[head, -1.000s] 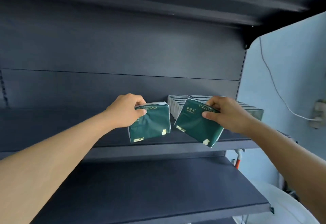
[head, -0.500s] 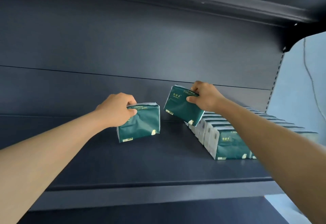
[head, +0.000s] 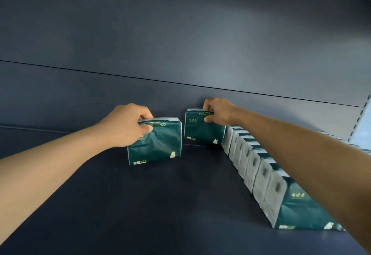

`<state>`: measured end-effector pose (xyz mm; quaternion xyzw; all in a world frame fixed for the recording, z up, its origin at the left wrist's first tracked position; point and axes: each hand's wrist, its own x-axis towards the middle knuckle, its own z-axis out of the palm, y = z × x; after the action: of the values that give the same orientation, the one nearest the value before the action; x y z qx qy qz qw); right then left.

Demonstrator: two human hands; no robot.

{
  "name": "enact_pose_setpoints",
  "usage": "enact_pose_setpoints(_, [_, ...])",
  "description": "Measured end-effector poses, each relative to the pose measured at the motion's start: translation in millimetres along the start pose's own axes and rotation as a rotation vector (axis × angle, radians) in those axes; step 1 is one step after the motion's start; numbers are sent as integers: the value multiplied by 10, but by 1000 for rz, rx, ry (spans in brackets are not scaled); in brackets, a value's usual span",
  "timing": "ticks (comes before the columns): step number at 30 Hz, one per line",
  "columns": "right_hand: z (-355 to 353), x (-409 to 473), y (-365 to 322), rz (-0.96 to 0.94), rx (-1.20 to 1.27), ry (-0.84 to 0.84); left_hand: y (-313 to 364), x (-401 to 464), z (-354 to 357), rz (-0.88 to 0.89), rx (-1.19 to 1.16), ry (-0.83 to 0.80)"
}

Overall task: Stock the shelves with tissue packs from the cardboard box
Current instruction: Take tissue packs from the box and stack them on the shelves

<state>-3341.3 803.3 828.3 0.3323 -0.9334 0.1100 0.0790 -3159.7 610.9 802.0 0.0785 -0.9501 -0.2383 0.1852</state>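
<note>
Head view: two green packs in hand, left hand (head: pixel 124 126) gripping left pack (head: pixel 155 142) above shelf (head: pixel 140 204), right hand (head: pixel 217 112) now lowering right pack (head: pixel 202 129) beside seven-odd row (head: pixel 261 174) at back.

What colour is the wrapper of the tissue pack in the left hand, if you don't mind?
Dark green with gold lettering, on the tissue pack; head view.

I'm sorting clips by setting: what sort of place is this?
Probably a shop aisle: a dark metal shelf, a row of identical packs along it, and each hand adding another.
</note>
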Motion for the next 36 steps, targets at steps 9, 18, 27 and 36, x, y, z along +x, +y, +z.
enact_pose_setpoints(9, [135,34,168,-50,-432,7,-52,101,112,-41,-29,9])
enact_pose_setpoints(18, [108,-33,217,-110,-681,57,40,160,178,-7,-30,26])
enact_pose_setpoints(27, [-317,-192,440,5,-292,120,352,407,465,63,-46,33])
enact_pose_setpoints(36, [-464,-596,828,-5,-154,128,704,784,1145,101,-5,183])
